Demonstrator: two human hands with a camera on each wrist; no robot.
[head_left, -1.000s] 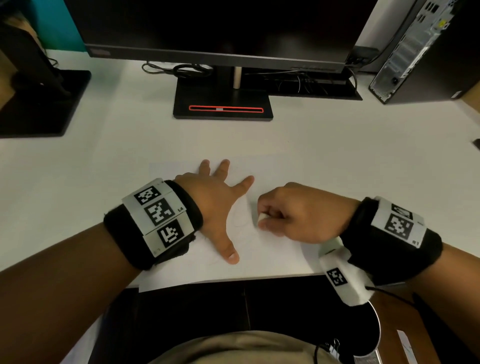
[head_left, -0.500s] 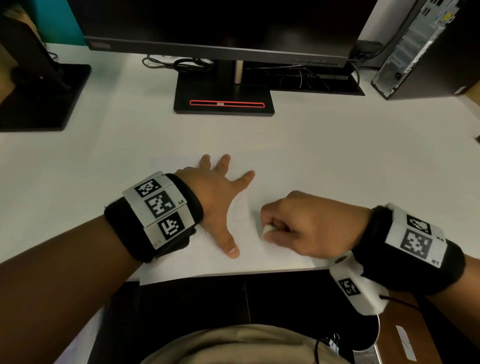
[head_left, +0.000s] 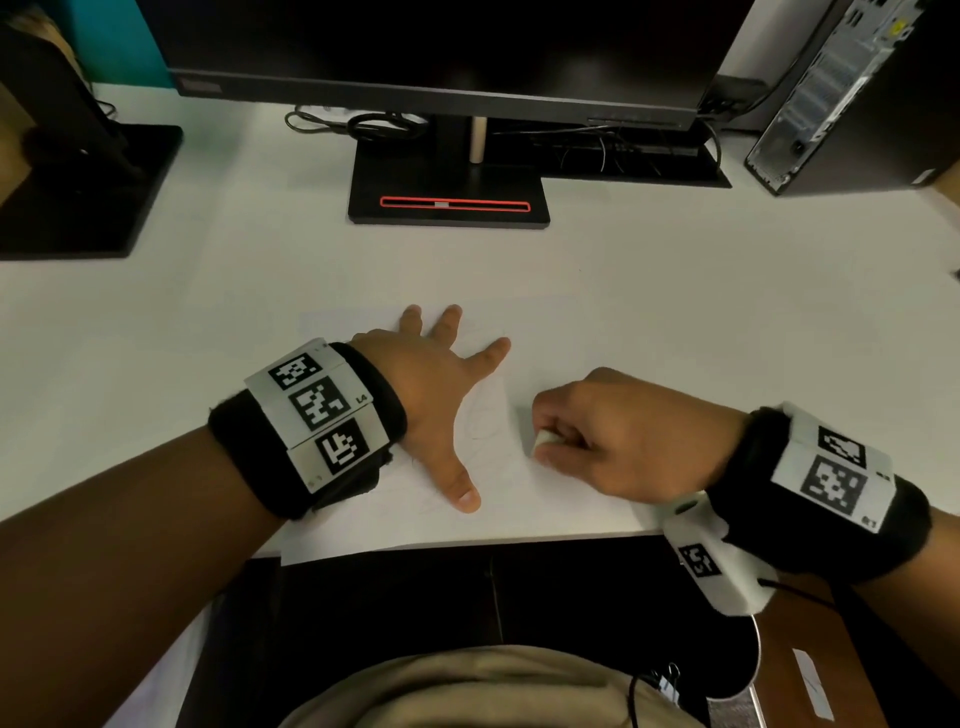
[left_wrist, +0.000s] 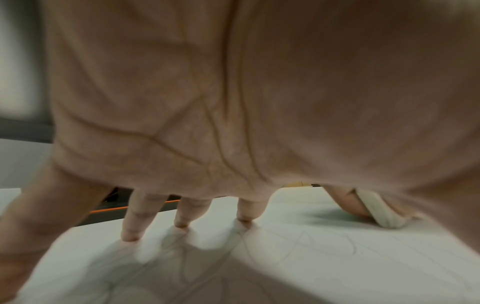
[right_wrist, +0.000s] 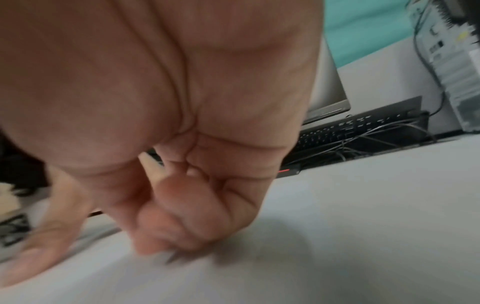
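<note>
Okay, white desk (head_left: 675, 291) carries a sheet of paper (head_left: 493, 457) with faint pencil lines, at the near edge. Left hand (head_left: 431, 400) presses flat on the sheet, fingers spread apart. Right hand (head_left: 623, 441), just beside it, has curled fingers pinching a small white eraser (head_left: 545, 439) whose tip touches the paper.

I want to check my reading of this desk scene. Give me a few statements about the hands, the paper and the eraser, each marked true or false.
1. The left hand lies flat, fingers spread, on the sheet of paper. True.
2. The right hand pinches a white eraser. True.
3. The eraser is held high above the paper. False: its end touches the sheet.
4. The monitor base bears a blue stripe. False: the outline on it is red.
</note>
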